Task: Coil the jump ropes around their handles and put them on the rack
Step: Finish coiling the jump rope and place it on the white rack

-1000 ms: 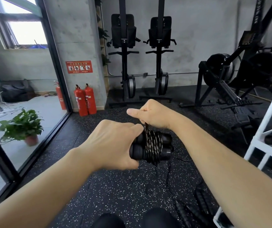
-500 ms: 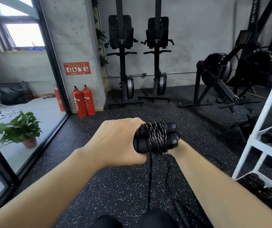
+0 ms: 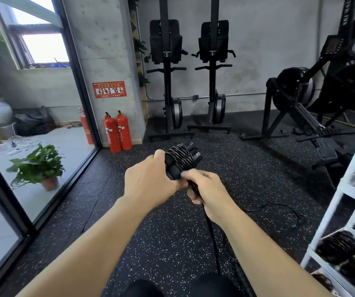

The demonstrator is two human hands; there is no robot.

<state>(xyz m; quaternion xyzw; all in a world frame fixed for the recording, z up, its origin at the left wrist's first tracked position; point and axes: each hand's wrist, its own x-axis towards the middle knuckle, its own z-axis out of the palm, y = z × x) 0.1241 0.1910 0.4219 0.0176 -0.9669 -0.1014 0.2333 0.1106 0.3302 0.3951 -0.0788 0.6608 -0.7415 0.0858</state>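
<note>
The left hand (image 3: 150, 185) sits near the middle of the view, clenched around the near end of a pair of black jump rope handles (image 3: 182, 161) held side by side and tilted up toward one o'clock. Several turns of rope (image 3: 179, 158) wrap tightly around the middle of the handles, and their far caps stick out past the coils at about one o'clock from the hand. Just below and at four o'clock from the handles, the right hand (image 3: 208, 194) is closed on the free length of rope, its fingers pinching the cord close to the wrapped bundle, and the two hands touch at the thumbs. From the right hand the loose rope (image 3: 214, 249) drops toward six o'clock, while another stretch of it lies in an open loop on the speckled floor (image 3: 172, 243) at about three to four o'clock. At the right edge, around four o'clock, stands a white rack (image 3: 331, 213); on its lower shelf lie already coiled ropes (image 3: 339, 246), dark bundles resting side by side. Farther off, two red fire extinguishers (image 3: 117, 131) stand against a concrete pillar at eleven o'clock, and a potted plant (image 3: 38, 166) sits behind glass at nine o'clock.
</note>
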